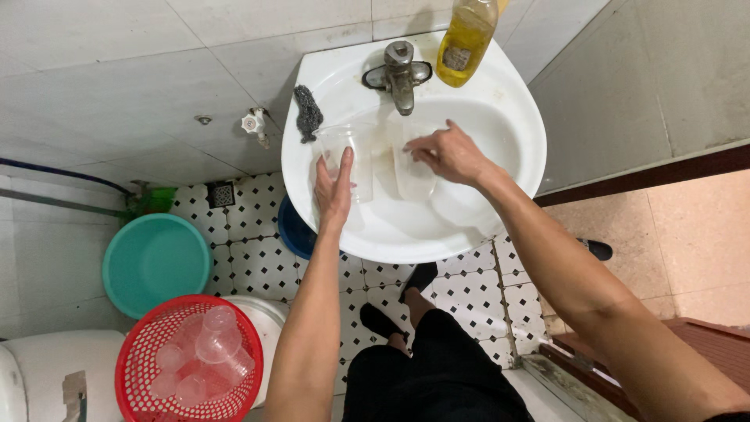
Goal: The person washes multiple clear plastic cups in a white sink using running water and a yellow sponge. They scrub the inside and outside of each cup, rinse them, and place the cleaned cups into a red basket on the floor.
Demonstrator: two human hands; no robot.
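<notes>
Filling the upper centre of the frame, a white sink (516, 109) holds two clear plastic cups. The left hand (334, 186) grips one cup (342, 152), upright, at the basin's left. The right hand (451, 152), just right of it, presses curled fingers on a second cup (412, 176), lying lengthwise toward the person.

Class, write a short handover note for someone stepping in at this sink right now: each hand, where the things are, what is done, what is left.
Left hand holds a clear plastic cup over the white sink.
Right hand rests on another clear container in the basin.
Scrubber and yellow soap bottle sit on the rim beside the tap.
Done, seemingly: clear cups in the red basket on the floor.
Left: the pieces in the sink.
</notes>
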